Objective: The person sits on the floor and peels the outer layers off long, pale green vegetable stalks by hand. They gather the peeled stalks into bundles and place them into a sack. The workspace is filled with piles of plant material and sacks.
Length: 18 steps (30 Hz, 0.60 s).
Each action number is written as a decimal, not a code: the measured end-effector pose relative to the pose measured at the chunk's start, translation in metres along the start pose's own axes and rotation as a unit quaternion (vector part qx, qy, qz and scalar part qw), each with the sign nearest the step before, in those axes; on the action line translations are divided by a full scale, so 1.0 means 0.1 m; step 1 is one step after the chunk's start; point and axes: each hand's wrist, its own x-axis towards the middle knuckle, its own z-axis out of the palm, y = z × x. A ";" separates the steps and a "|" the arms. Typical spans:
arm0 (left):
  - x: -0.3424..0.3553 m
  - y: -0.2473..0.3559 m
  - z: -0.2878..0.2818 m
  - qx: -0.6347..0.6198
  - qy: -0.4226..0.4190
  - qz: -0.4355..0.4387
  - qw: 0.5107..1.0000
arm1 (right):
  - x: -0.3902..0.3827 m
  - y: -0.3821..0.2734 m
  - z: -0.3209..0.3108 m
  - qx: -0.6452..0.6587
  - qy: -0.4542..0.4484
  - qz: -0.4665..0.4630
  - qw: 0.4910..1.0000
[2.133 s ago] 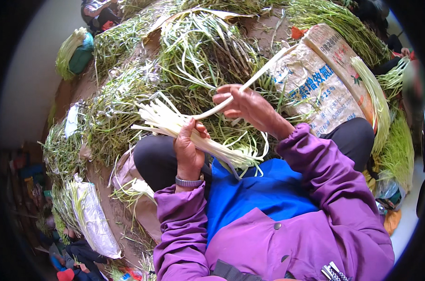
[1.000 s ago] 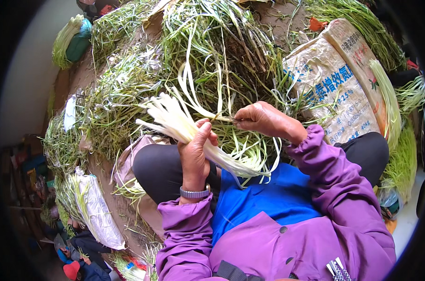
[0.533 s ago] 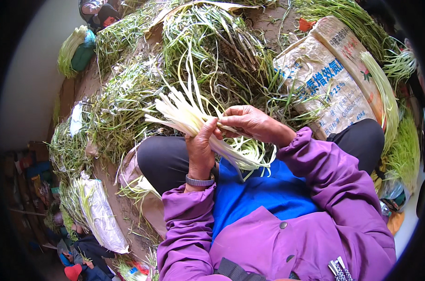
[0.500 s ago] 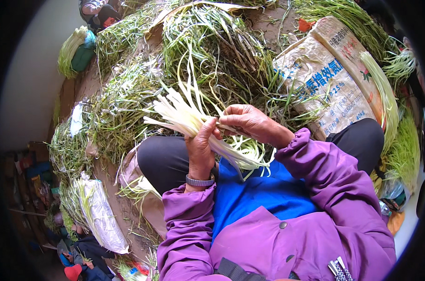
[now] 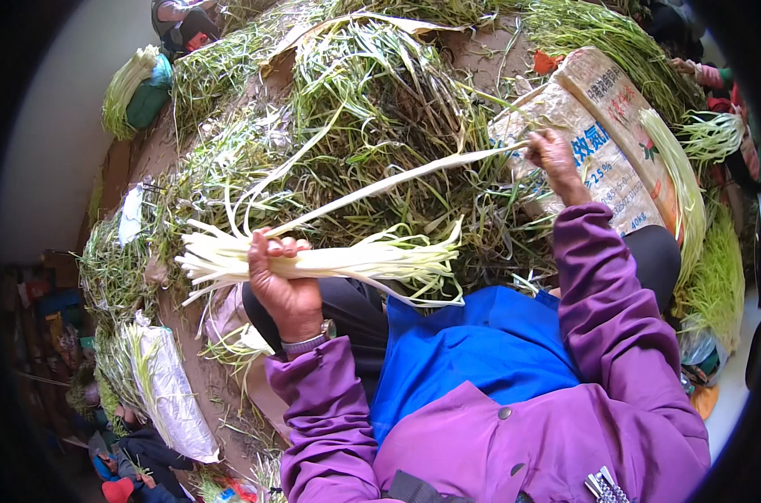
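Note:
My left hand [image 5: 285,292] is closed round a bunch of pale, blanched chive-like stalks [image 5: 372,258], held level above my lap, with white ends to the left and pale green tips to the right. Out to the right, my right hand [image 5: 556,163] pinches the end of one long pale stalk [image 5: 405,178]. That stalk stretches taut back to the left hand. A few loose leaves arch up from the bunch near the left thumb. Below lies a blue apron [image 5: 472,335].
A heap of green and withered leaves [image 5: 372,101] rises ahead. Beside my right knee lies a printed woven sack [image 5: 598,109], with pale stalks [image 5: 678,176] along its edge. At left is a white wrapped bundle [image 5: 175,390]. Other people sit around the edges, one with a red cap [image 5: 118,490].
My hands were together at the bunch; now the right has moved far right and away, drawing one stalk out. The left hand moved left, and the bunch turned level.

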 end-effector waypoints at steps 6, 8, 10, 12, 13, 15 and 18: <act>0.05 0.16 -0.04 -0.027 -0.008 0.029 0.999 | 0.21 0.34 -0.86 -0.389 0.095 0.044 0.915; 0.03 0.07 -0.02 -0.019 0.004 0.017 1.000 | 0.09 0.35 -0.47 -0.532 -0.087 0.051 0.841; 0.01 -0.03 0.00 0.010 0.004 0.007 1.000 | -0.41 -0.07 0.32 -0.541 -0.244 0.036 0.804; 0.00 -0.19 0.05 0.018 0.021 -0.026 0.999 | -0.71 -0.02 0.69 -0.473 -0.308 -0.117 0.817; -0.03 -0.25 0.05 0.020 0.022 -0.041 0.999 | -0.86 -0.20 0.91 -0.437 -0.366 -0.108 0.815; -0.07 -0.35 0.05 0.026 0.020 -0.069 0.997 | -1.06 -0.38 1.17 -0.286 -0.404 -0.135 0.858; -0.21 -0.51 0.10 0.030 0.005 -0.121 0.992 | -1.14 -0.54 1.39 0.044 -0.413 0.056 0.908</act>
